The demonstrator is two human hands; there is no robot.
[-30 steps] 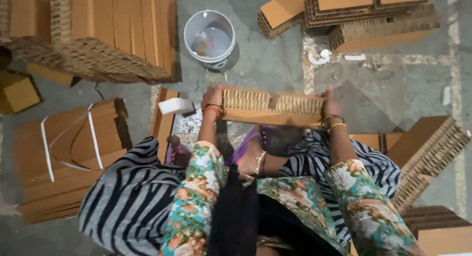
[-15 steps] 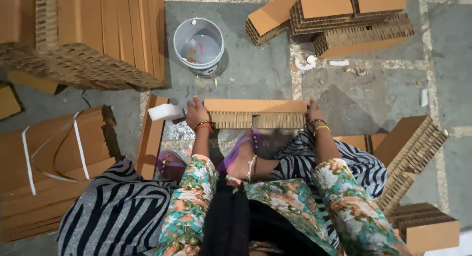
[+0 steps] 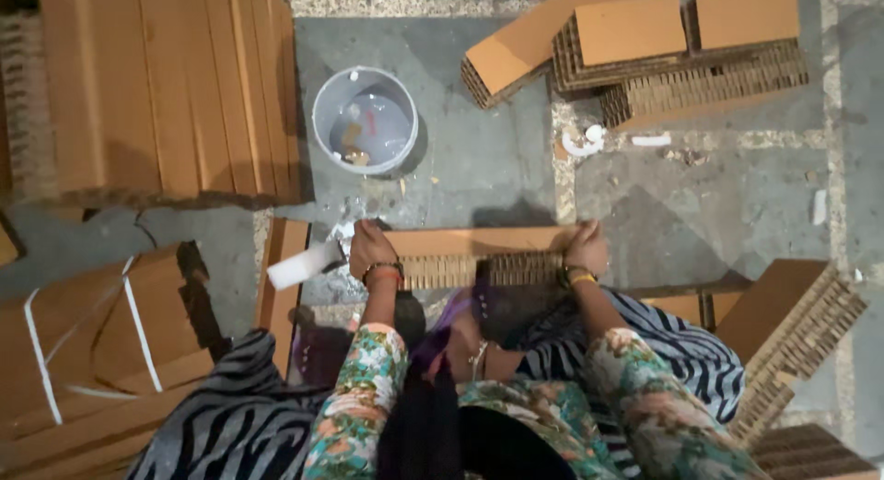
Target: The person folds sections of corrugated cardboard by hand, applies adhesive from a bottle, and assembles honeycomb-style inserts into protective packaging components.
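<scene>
Cardboard strip [image 3: 479,256], long and brown with a honeycomb edge facing the person, lies crosswise on the grey concrete floor [image 3: 479,167] just beyond the knees. Left hand [image 3: 370,250] is clamped over its left end, fingers curled on the top face; right hand [image 3: 587,248] grips the right end the same way. Both wrists carry bangles. A white block [image 3: 304,265] lies just beside the left hand, resting against a narrow cardboard piece [image 3: 281,277] that runs near to far. A grey bucket [image 3: 365,121] with residue inside stands farther off, beyond the left hand. Stacked cardboard sheets [image 3: 166,84] occupy the far left; honeycomb blocks [image 3: 681,47] are piled at far right. A bundle tied with white strap [image 3: 83,351] sits near left. Another honeycomb slab [image 3: 801,323] lies near right.
</scene>
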